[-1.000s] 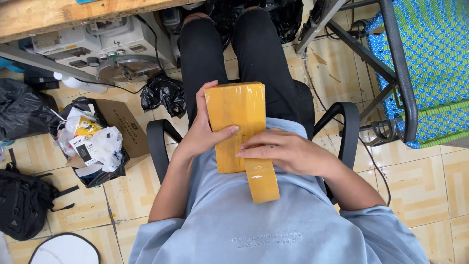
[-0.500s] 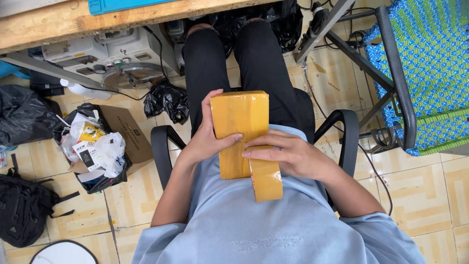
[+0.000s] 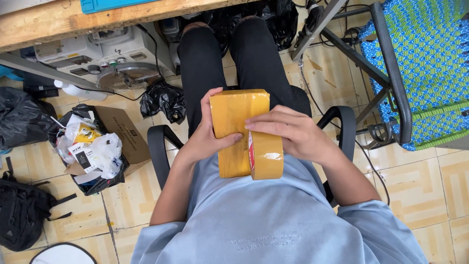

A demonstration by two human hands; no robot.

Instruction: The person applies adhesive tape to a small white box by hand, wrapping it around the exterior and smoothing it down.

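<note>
Centre of the frame, on the lap: a yellow taped parcel [image 3: 235, 128], long side running up and down the picture, resting against the black trousers [image 3: 222, 63] and the pale blue shirt [image 3: 254, 215]. Left hand [image 3: 207, 138] grips the parcel's left edge, thumb laid across its front. Right hand [image 3: 293, 134] is closed around a tape roll [image 3: 266, 155], which stands on edge, touching the parcel's lower right part; the forefinger reaches onto the parcel's face. Black chair arms [image 3: 159, 146] show on both sides of the body. Left of frame: a cardboard box [image 3: 122, 132] stuffed with bags and wrappers, a black backpack [image 3: 22, 215] at the lower left. Top: a wooden bench edge [image 3: 73, 19]. Upper right: a blue-and-green woven chair [image 3: 430, 63]. Floor is beige patterned tile [image 3: 430, 181].
</note>
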